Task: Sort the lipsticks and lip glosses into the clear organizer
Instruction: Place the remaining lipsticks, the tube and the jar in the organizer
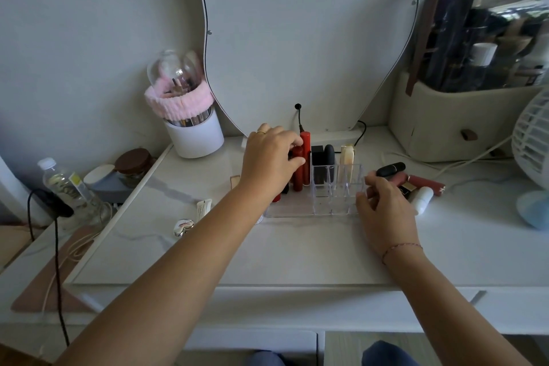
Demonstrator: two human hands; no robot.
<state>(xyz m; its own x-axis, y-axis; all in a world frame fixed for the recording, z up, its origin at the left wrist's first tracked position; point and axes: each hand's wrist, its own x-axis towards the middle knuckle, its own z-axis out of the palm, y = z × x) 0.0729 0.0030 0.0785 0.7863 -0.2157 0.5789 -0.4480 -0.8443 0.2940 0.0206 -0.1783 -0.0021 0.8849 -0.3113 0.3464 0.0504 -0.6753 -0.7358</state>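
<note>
The clear organizer (338, 202) stands on the white vanity top. Upright in it are two red tubes, a black square lipstick (318, 157), a dark grey tube (329, 154) and a cream one (347, 156). My left hand (269, 163) pinches the shorter red tube (298, 171) at its top, beside the taller red tube (305, 142). My right hand (383, 205) rests at the organizer's right end with its fingers loosely curled, holding nothing that I can see. Just beyond it lie a black lipstick (390, 169), a dark pink gloss tube (426, 183) and a white tube (421, 199).
A white brush holder with a pink band (190, 125) stands back left. The mirror (297, 38) rises behind the organizer. A beige cosmetics case (451, 119) and a white fan (531, 145) are at the right. A water bottle (68, 187) and jars sit far left.
</note>
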